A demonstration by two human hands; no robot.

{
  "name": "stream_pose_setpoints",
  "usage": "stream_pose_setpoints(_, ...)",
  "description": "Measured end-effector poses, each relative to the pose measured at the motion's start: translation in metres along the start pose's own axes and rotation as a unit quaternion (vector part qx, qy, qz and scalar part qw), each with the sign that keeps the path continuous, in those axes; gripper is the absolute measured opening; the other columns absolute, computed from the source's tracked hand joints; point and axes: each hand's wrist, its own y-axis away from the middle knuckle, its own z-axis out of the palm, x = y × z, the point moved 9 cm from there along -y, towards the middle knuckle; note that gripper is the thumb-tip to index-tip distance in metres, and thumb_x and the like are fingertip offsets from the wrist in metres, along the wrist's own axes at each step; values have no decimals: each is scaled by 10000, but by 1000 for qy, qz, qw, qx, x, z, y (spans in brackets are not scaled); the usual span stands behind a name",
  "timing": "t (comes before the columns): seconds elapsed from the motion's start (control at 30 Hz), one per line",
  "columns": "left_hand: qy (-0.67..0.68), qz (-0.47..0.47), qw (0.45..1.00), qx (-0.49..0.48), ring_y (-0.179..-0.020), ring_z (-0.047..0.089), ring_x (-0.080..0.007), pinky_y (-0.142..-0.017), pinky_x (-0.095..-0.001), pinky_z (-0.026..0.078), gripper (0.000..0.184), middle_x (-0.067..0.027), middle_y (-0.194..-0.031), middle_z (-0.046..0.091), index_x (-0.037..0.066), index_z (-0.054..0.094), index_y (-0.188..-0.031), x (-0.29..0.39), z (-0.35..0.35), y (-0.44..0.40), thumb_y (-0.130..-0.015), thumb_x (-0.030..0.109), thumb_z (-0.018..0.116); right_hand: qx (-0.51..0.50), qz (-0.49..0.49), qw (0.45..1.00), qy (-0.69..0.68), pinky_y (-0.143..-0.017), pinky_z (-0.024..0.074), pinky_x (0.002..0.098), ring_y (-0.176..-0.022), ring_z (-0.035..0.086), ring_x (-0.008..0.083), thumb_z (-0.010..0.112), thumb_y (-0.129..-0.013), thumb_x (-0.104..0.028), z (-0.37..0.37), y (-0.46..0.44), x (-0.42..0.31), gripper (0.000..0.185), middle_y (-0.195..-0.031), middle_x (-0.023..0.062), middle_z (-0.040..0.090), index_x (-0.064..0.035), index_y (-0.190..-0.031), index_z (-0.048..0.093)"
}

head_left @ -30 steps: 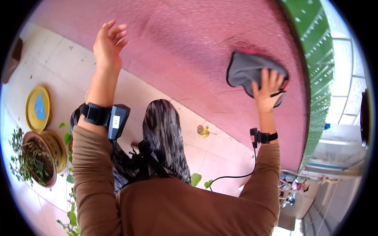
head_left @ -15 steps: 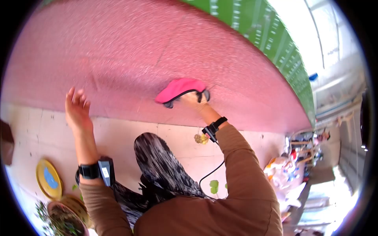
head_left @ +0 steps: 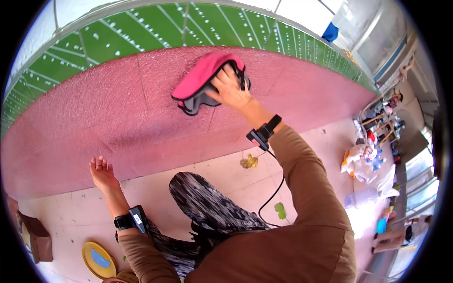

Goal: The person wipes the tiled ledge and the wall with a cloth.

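A pink and grey cloth with black edging lies against the pink wall, partly folded over. My right hand presses on it, with its fingers on the cloth and a black loop across them. At lower left, my left hand is in front of the wall's lower part, with nothing in it and its fingers apart and slightly curled. Each wrist wears a black strap with a small device.
Green tiles run above the wall. A yellow plate and a brown box are on the floor at lower left. A dried leaf lies below the wall. Bags and a person's legs are at right.
My right hand has moved left along the wall with the cloth, which now shows its pink side folded over the grey. The view has turned, bringing more green tiles in.
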Motion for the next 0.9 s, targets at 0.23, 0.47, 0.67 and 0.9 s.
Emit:
stream_pose_setpoints(0.23,-28,9,1000,0,-785,501,-85,-730,-264,392,345,35,-920,601,150,511,-1172,5,-2,-4,-916,377,464,137,212,967,24,-947,300,597,-1081,435,409,680,-664,-432,-11,37,72,417,-980,169,542,-83,-889,635)
stream_pose_setpoints(0.47,-63,5,997,-37,-780,502,-76,-699,-241,413,398,36,-931,589,125,487,-1234,3,12,7,-919,368,479,266,453,850,49,-995,237,568,-1184,381,405,594,-785,-397,61,164,73,461,-1167,182,505,-58,-1095,546)
stream_pose_setpoints(0.67,-50,2,996,-76,-792,521,-71,-691,-232,439,404,30,-961,593,109,469,-1259,3,14,1,-938,356,458,418,610,656,-152,-1047,282,375,-1268,356,298,550,-889,-284,73,208,28,575,-1332,143,444,-22,-1360,347)
stream_pose_setpoints(0.9,-37,-20,997,-71,-808,533,-79,-703,-238,446,363,30,-960,599,128,512,-1207,-12,7,-11,-948,372,440,308,837,255,-373,-1017,311,350,-1206,410,200,494,-904,-358,143,269,19,541,-1316,86,430,-33,-1324,394)
